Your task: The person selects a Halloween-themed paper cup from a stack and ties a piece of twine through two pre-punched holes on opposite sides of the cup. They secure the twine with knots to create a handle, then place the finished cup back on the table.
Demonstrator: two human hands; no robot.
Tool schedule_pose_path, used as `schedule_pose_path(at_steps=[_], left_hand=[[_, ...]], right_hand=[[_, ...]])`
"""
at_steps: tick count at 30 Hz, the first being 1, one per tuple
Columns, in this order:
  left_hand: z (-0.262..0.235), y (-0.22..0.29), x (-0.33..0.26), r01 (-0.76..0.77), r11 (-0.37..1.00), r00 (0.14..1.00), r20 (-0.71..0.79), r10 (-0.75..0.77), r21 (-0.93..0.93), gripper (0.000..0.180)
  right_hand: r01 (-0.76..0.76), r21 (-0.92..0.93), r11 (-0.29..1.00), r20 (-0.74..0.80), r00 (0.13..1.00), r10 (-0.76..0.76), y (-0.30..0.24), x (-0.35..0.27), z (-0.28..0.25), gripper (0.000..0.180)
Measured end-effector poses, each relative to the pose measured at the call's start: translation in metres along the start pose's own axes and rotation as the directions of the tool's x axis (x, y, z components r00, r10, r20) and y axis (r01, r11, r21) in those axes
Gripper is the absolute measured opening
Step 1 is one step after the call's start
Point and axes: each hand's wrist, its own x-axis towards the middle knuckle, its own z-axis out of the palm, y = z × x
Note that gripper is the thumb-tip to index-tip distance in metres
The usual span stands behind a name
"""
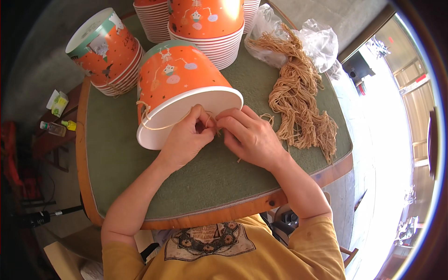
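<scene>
An orange paper bucket [179, 70] with printed skeleton figures lies tipped on the table, its wide white-rimmed mouth facing me. From its left side a tan cord [163, 127] runs across the mouth to my fingers. My left hand [186, 137] pinches the cord in front of the mouth, thumb against bent fingers. Close beside it, my right hand [252, 137] has its fingertips pressed together on the cord near the rim's right side. Fingers partly hide the cord between the hands. A loose bit of cord shows behind my right hand.
A bundle of tan cords [298, 100] lies to the right, its far end by a clear plastic bag [317, 42]. Nested orange buckets [210, 44] stand at the back, with another stack [109, 56] at left. Bottles [53, 128] sit on a bench beyond the green-topped table [116, 177].
</scene>
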Motion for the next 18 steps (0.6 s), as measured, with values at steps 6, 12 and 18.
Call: schedule_pose_path(at_steps=[6, 12, 18], left_hand=[[-0.0015, 0.0014, 0.0002, -0.002, 1.0, 1.0, -0.007, 0.002, -0.012, 0.013], [-0.0029, 0.0012, 0.0006, 0.029, 0.998, 1.0, 0.009, -0.029, -0.051, 0.012], [-0.006, -0.0005, 0.0019, 0.031, 0.993, 0.999, 0.036, -0.028, -0.114, 0.009]], right_hand=[[0.003, -0.024, 1.0, -0.008, 1.0, -0.003, -0.0084, 0.0031, -0.0035, 0.019], [0.003, -0.059, 0.998, -0.004, 1.0, -0.004, -0.0058, -0.0003, 0.003, 0.017], [-0.007, 0.014, 1.0, -0.011, 1.0, 0.007, -0.0054, -0.0006, 0.0041, 0.017]])
